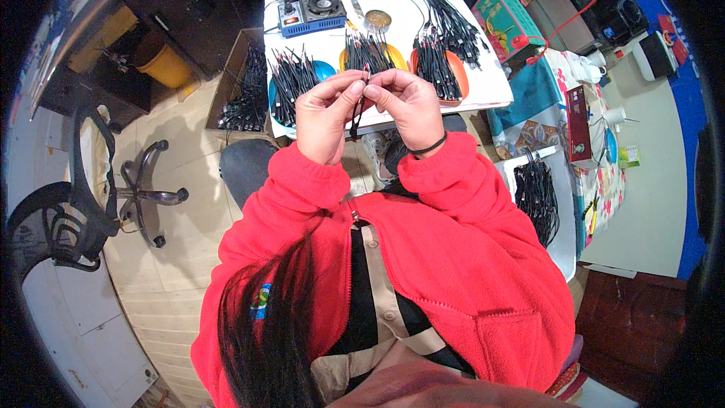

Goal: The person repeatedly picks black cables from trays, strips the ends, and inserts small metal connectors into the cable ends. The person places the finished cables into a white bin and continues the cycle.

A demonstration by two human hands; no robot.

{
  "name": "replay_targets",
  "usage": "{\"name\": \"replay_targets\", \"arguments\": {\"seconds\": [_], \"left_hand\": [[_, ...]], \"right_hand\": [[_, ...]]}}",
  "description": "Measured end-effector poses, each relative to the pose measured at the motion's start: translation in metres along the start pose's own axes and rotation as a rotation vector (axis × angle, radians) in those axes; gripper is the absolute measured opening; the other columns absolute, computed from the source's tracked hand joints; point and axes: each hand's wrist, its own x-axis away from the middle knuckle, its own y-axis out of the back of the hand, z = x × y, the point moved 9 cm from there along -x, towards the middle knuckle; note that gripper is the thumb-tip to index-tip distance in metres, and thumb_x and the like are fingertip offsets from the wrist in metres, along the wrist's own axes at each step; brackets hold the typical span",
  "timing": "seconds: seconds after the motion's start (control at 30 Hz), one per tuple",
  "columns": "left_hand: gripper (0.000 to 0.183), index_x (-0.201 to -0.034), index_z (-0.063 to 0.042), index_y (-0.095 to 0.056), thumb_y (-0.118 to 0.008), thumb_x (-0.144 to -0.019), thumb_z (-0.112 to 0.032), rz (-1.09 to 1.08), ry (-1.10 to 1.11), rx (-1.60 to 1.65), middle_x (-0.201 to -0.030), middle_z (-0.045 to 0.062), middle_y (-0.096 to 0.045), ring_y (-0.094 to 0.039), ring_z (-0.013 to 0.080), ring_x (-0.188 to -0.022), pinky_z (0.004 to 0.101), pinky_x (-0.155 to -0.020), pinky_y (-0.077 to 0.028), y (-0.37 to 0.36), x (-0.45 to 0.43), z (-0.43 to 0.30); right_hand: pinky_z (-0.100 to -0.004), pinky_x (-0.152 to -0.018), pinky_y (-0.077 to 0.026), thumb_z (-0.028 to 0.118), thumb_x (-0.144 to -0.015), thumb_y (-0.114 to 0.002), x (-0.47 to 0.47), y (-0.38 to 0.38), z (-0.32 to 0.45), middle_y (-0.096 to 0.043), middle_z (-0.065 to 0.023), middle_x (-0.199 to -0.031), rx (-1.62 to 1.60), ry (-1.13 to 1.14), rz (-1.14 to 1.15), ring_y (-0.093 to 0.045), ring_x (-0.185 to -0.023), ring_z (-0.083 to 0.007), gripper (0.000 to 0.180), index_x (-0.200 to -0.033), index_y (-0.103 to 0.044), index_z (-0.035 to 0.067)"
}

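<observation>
My left hand [328, 113] and my right hand [409, 106] meet above the front edge of a white table [493, 90]. Thumbs and fingertips pinch a short black cable [358, 110] between them, its lower part hanging down below the fingers. Just past my hands, bundles of similar black cables lie in an orange tray [461, 71] and a yellow tray [400, 56]. Left of them, more short cables [294, 82] rest on a blue tray [324, 70]. The cable's upper tip is partly hidden by my fingers.
A blue solder pot [312, 14] and a round tin [378, 20] stand further back. Long black cables [447, 17] spread at the back right. A cardboard box of cables [243, 85] sits left of the table. An office chair [90, 192] stands left; a side table [544, 82] is right.
</observation>
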Motion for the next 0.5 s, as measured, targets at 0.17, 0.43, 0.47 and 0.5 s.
{"name": "replay_targets", "arguments": {"seconds": [0.17,0.43,0.47,0.5], "left_hand": [[0.013,-0.096,0.001,-0.067,-0.064,-0.084,-0.001,0.025,0.007,-0.108,-0.089,0.005,-0.064,-0.056,0.0073,-0.071,0.0193,-0.058,-0.044,0.000,0.006,0.000],[0.013,-0.096,0.002,-0.066,-0.063,-0.085,-0.004,0.074,0.037,-0.204,-0.084,0.006,-0.065,-0.059,0.0100,-0.069,0.0206,-0.060,-0.045,-0.005,0.010,0.005],[0.013,-0.096,0.002,-0.066,-0.062,-0.086,-0.004,0.100,0.099,-0.173,-0.084,0.007,-0.066,-0.059,0.0106,-0.069,0.0207,-0.060,-0.045,-0.006,0.011,0.010],[0.013,-0.097,0.002,-0.065,-0.062,-0.086,-0.005,0.125,0.164,-0.141,-0.085,0.007,-0.066,-0.060,0.0111,-0.068,0.0207,-0.060,-0.045,-0.007,0.012,0.014]], "right_hand": [[-0.0204,-0.066,-0.046,0.007,-0.081,-0.069,0.003,0.006,0.015,-0.062,-0.0013,-0.082,0.186,0.140,-0.045,-0.056,-0.072,-0.0073,0.014,-0.089,-0.060,0.001],[-0.0228,-0.071,-0.046,-0.001,-0.079,-0.067,0.011,0.005,0.053,-0.059,-0.0053,-0.089,0.491,0.349,0.020,-0.056,-0.080,-0.0104,0.009,-0.087,-0.063,-0.001],[-0.0229,-0.070,-0.045,-0.002,-0.078,-0.066,0.012,0.002,0.057,-0.059,-0.0058,-0.089,0.532,0.392,0.046,-0.056,-0.080,-0.0106,0.008,-0.086,-0.063,-0.001],[-0.0230,-0.070,-0.045,-0.002,-0.078,-0.066,0.013,0.000,0.061,-0.059,-0.0062,-0.089,0.572,0.433,0.074,-0.056,-0.080,-0.0109,0.008,-0.086,-0.064,-0.001]]}}
